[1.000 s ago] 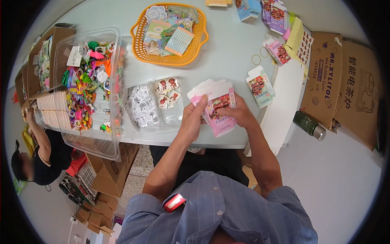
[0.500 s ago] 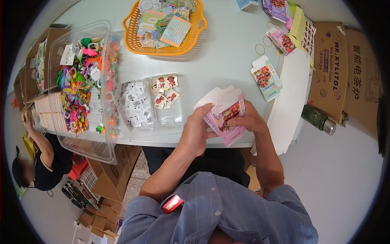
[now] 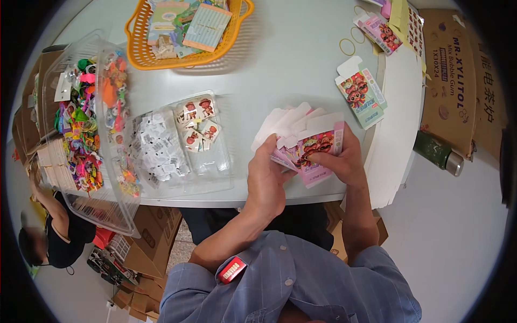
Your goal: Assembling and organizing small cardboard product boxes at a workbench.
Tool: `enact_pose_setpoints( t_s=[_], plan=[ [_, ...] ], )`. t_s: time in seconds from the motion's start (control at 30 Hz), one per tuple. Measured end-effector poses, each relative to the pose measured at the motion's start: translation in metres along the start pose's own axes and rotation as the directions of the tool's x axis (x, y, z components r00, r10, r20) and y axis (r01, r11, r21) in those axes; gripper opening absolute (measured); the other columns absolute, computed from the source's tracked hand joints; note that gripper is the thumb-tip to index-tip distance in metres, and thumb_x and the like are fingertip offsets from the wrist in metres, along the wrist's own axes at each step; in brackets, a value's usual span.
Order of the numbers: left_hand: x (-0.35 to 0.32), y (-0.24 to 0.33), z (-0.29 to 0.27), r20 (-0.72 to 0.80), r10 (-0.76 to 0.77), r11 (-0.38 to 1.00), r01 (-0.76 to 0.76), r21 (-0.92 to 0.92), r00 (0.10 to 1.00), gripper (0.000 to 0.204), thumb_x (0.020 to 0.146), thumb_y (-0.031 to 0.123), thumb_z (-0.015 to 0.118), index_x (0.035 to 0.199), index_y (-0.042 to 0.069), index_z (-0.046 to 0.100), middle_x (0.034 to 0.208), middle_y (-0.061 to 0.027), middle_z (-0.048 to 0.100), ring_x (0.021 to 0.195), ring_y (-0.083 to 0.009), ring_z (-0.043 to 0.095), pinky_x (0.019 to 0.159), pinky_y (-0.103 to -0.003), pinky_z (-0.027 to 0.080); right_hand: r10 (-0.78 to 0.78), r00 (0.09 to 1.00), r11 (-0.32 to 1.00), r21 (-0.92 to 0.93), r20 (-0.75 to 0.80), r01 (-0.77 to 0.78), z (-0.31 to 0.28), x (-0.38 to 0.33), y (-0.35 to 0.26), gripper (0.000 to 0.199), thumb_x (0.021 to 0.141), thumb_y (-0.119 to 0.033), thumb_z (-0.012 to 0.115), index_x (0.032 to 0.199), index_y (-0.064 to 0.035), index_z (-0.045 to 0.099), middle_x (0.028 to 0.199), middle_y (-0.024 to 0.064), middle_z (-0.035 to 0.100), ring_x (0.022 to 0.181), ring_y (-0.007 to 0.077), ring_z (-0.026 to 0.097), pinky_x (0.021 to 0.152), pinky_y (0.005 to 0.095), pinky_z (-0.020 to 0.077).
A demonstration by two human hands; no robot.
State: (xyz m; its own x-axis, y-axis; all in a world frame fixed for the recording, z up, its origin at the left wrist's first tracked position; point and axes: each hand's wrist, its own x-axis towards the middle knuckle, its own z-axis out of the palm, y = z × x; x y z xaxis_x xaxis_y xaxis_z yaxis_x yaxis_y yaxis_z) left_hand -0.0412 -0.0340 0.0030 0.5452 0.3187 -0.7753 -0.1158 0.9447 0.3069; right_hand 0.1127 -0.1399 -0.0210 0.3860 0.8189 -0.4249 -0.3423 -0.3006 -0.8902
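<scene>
Between my hands is a fanned bunch of flat pink cartons [image 3: 315, 171] with white flaps and cartoon pictures. My left hand [image 3: 265, 183] grips the bunch from the left, its thumb lying over the white flaps. On the right, my right hand [image 3: 350, 161] pinches the front carton, thumb on its printed face and the fingers hidden behind it. The cartons overlap, so the ones at the back show only their pale flaps. Just beyond my right hand, a green and blue carton [image 3: 360, 97] lies on the table with its flap open.
Left of my hands sits a clear tray [image 3: 225, 161] of small white packets and cartoon cards. Beyond are a clear bin [image 3: 116, 210] of colourful trinkets and an orange basket [image 3: 180, 63]. Rubber bands [image 3: 347, 47], a green bottle [image 3: 437, 153] and a cardboard box [image 3: 444, 86] lie right. A person [image 3: 67, 223] is far left.
The pink cartons have spread into a wider fan, and my right hand has shifted right with the front one. The whole view has swung, so the basket and bin appear farther left.
</scene>
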Motion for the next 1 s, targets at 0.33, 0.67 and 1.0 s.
enact_pose_setpoints(
  t_s=[0.33, 0.67, 1.0],
  plan=[
    [0.013, -0.035, -0.034, 0.117, 0.091, 0.976, -0.065, -0.208, 0.989, 0.055, 0.1, 0.046, 0.042, 0.136, 0.006, 0.049, 0.135, -0.0122, 0.059, 0.121, -0.0272, 0.057, 0.104, -0.053, 0.039, -0.184, 0.977, 0.983, 0.0, -0.109, 0.185, 0.0, -0.016, 0.044, 0.058, 0.077, 0.003, 0.078, 0.128, 0.0068, 0.051, 0.116, 0.0147, 0.068, 0.103, 0.02, 0.067, 0.09, 0.033, 0.0548],
    [-0.035, -0.067, -0.055, 0.205, 0.338, 0.938, -0.312, -0.151, 0.918, 0.052, 0.102, 0.044, 0.039, 0.134, 0.003, 0.048, 0.131, -0.0163, 0.06, 0.118, -0.0298, 0.061, 0.099, -0.052, 0.047, -0.302, 0.939, 0.936, 0.135, -0.164, 0.325, 0.014, -0.068, 0.035, 0.049, 0.082, 0.0, 0.075, 0.126, 0.0047, 0.055, 0.114, 0.0156, 0.068, 0.101, 0.0203, 0.069, 0.089, 0.0347, 0.0559],
    [-0.068, -0.099, -0.112, 0.138, 0.416, 0.897, -0.431, 0.101, 0.899, 0.04, 0.1, 0.033, 0.046, 0.118, -0.002, 0.053, 0.11, -0.012, 0.063, 0.099, -0.023, 0.066, 0.083, -0.04, 0.055, -0.28, 0.948, 0.941, 0.151, -0.15, 0.302, 0.054, -0.145, 0.086, 0.046, 0.083, 0.001, 0.074, 0.125, 0.0031, 0.055, 0.111, 0.0145, 0.069, 0.096, 0.0195, 0.069, 0.085, 0.0331, 0.057]
  ],
)
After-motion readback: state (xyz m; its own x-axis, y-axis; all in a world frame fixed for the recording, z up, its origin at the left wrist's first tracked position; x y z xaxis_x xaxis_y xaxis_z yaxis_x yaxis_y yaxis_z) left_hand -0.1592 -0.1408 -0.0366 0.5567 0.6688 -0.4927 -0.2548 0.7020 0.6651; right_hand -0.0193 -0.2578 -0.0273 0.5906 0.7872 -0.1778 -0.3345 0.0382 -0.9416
